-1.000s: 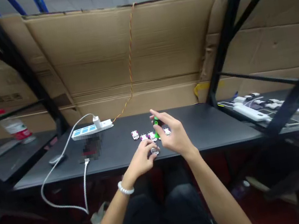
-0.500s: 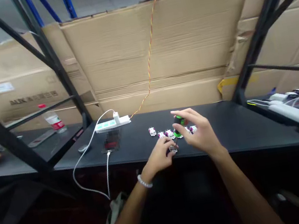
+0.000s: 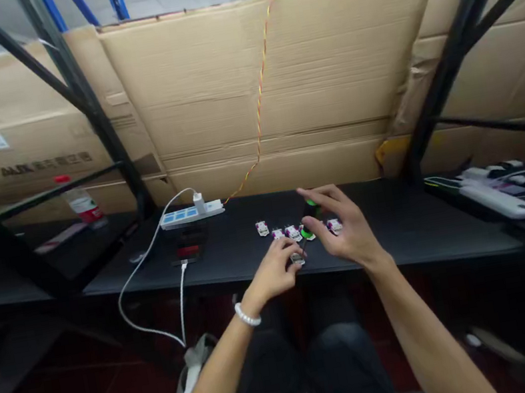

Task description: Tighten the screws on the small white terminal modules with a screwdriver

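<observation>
My right hand (image 3: 346, 226) is closed round a screwdriver (image 3: 306, 232) with a black and green handle, its shaft slanting down to the left. The tip meets a small white part (image 3: 297, 259) near the table's front edge. The fingers of my left hand (image 3: 275, 267) pinch that part and keep it on the table. Just behind my hands lie several similar small white and purple parts (image 3: 292, 232), some partly covered by my fingers. One more white and purple part (image 3: 262, 228) lies apart at their left.
On the black table (image 3: 231, 249) a white power strip (image 3: 192, 214) stands at the back left, its cable hanging over the front edge. A cardboard wall (image 3: 204, 98) closes off the back. Black metal posts (image 3: 99, 117) flank the table. At right lie several white devices (image 3: 504, 198).
The view has shifted slightly, so the whole scene sits a little more to the left. Both hands keep nearly the same grip on the screwdriver and the small white part.
</observation>
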`<state>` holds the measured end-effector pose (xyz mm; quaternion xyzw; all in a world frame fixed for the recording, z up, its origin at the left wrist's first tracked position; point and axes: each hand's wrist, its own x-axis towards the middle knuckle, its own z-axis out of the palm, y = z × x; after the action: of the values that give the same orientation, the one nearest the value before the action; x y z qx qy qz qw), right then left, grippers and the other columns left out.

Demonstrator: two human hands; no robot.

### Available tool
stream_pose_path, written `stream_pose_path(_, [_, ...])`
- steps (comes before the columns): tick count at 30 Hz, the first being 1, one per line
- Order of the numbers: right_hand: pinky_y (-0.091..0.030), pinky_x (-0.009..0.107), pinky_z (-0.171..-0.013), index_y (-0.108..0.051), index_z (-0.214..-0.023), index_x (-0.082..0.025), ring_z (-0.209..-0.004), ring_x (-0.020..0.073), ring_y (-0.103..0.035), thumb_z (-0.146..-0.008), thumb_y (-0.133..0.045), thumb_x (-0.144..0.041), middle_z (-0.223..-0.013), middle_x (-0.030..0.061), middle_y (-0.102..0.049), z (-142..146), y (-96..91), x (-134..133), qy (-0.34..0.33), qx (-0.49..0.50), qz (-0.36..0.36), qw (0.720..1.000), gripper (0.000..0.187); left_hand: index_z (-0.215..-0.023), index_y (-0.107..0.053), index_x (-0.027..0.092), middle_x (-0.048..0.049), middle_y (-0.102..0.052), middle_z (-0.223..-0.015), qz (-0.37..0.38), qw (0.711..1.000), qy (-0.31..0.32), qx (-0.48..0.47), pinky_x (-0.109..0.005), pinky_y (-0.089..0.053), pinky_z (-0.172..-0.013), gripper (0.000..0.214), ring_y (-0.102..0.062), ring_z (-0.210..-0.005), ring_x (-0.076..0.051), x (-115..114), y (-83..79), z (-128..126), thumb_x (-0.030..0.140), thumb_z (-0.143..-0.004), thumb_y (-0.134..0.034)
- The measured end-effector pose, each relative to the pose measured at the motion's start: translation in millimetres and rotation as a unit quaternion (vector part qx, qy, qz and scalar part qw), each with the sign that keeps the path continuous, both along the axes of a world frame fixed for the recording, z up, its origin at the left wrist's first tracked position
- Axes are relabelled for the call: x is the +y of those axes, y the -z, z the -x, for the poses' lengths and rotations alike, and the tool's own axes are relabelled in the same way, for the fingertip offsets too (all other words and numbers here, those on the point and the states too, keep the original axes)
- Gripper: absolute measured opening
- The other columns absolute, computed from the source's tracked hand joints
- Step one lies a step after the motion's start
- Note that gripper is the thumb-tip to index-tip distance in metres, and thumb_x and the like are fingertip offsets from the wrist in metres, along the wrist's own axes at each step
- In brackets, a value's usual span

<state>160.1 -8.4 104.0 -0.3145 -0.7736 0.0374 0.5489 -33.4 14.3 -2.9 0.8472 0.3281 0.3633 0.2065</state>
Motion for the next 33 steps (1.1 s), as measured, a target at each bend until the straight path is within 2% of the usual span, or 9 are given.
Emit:
stream_pose_path(3, [-0.059, 0.036, -0.085, -0.065, -0.142, -0.027, -0.097, 0.0211, -0.070, -0.101, -0.059, -0.028, -0.116, 0.0081, -0.072, -1.9, -0.7, 3.2, -0.027, -0.001, 0.026, 0.999, 0.041, -0.104, -0.072, 0.022, -0.0092, -0.062, -0.123, 0.002, 1.000, -0.005, 0.002, -0.047, -0.047, -0.115, 0.024, -0.058, -0.120, -0.026, 0.5, 0.5, 0.1, 0.005, -0.089, -0.064])
stream_pose_path(6, [-0.056, 0.034, -0.074, -0.076, -0.120, -0.025, -0.076, 0.0182, -0.063, -0.095, -0.072, -0.033, -0.094, 0.0043, -0.069, -4.6, -0.1, 9.0, 0.048, 0.014, -0.008, 0.999, 0.027, -0.104, -0.072, 0.021, -0.0090, -0.063, -0.123, -0.001, 1.000, -0.006, 0.003, -0.046, -0.047, -0.115, 0.023, -0.058, -0.120, -0.026, 1.6, 1.3, -0.3, 0.006, -0.088, -0.065])
stream_pose_path(8, [-0.056, 0.034, -0.073, -0.077, -0.114, -0.024, -0.074, 0.0184, -0.061, -0.091, -0.077, -0.036, -0.091, 0.0044, -0.067, -6.2, 0.9, 12.3, 0.082, 0.009, -0.022, 0.996, 0.026, -0.103, -0.072, 0.021, -0.0087, -0.063, -0.122, -0.002, 1.000, -0.008, 0.005, -0.046, -0.047, -0.115, 0.023, -0.058, -0.120, -0.026, 2.0, 1.7, -0.5, 0.005, -0.089, -0.064])
stream_pose_path(12, [-0.059, 0.037, -0.086, -0.059, -0.146, -0.026, -0.094, 0.0216, -0.068, -0.097, -0.066, -0.031, -0.115, 0.0082, -0.070, -8.9, 4.1, 13.8, -0.008, -0.016, 0.026, 1.000, 0.050, -0.102, -0.072, 0.021, -0.0085, -0.063, -0.123, 0.002, 1.000, -0.014, 0.007, -0.044, -0.046, -0.115, 0.021, -0.058, -0.120, -0.026, 1.4, 1.2, -0.3, 0.006, -0.089, -0.065])
stream_pose_path(14, [-0.059, 0.037, -0.088, -0.055, -0.150, -0.027, -0.095, 0.0207, -0.069, -0.100, -0.060, -0.026, -0.118, 0.0074, -0.070, -9.3, 4.9, 13.6, -0.036, -0.008, 0.046, 0.998, 0.051, -0.102, -0.072, 0.021, -0.0084, -0.063, -0.123, 0.002, 1.000, -0.012, 0.005, -0.044, -0.046, -0.115, 0.022, -0.059, -0.119, -0.025, 1.2, 0.6, 0.1, 0.005, -0.088, -0.066])
stream_pose_path(19, [-0.055, 0.032, -0.071, -0.072, -0.126, -0.026, -0.075, 0.0176, -0.062, -0.094, -0.072, -0.030, -0.102, 0.0051, -0.070, -3.0, 2.2, 16.1, 0.030, -0.028, 0.010, 0.999, 0.032, -0.101, -0.073, 0.020, -0.0086, -0.063, -0.120, -0.003, 1.000, -0.011, 0.008, -0.044, -0.045, -0.116, 0.023, -0.059, -0.120, -0.026, 3.0, 1.7, -0.7, 0.003, -0.087, -0.065])
stream_pose_path(24, [-0.055, 0.033, -0.072, -0.072, -0.125, -0.025, -0.074, 0.0174, -0.061, -0.094, -0.074, -0.033, -0.098, 0.0045, -0.069, -0.7, -1.2, 14.8, 0.043, -0.046, -0.011, 0.998, 0.032, -0.102, -0.073, 0.020, -0.0092, -0.064, -0.121, -0.002, 1.000, -0.013, 0.009, -0.044, -0.046, -0.115, 0.021, -0.059, -0.118, -0.025, 2.5, -0.2, 0.1, 0.007, -0.088, -0.065])
stream_pose_path(30, [-0.058, 0.036, -0.078, -0.071, -0.127, -0.025, -0.086, 0.0207, -0.067, -0.093, -0.074, -0.036, -0.101, 0.0047, -0.070, -36.1, 1.7, -3.9, 0.098, 0.104, -0.001, 0.990, 0.036, -0.099, -0.071, 0.022, -0.0084, -0.065, -0.120, 0.041, 0.995, -0.026, 0.089, -0.042, -0.047, -0.114, 0.021, -0.060, -0.120, -0.027, -2.6, -24.6, 36.1, 0.008, -0.085, -0.065])
stream_pose_path(33, [-0.060, 0.037, -0.081, -0.071, -0.123, -0.024, -0.087, 0.0207, -0.069, -0.091, -0.076, -0.035, -0.101, 0.0050, -0.070, -54.7, 7.9, -14.5, 0.102, 0.157, -0.001, 0.982, 0.035, -0.095, -0.068, 0.022, -0.0079, -0.065, -0.115, 0.047, 0.988, -0.090, 0.118, -0.043, -0.050, -0.109, 0.017, -0.062, -0.112, -0.027, 4.3, -31.2, 61.7, 0.010, -0.084, -0.063])
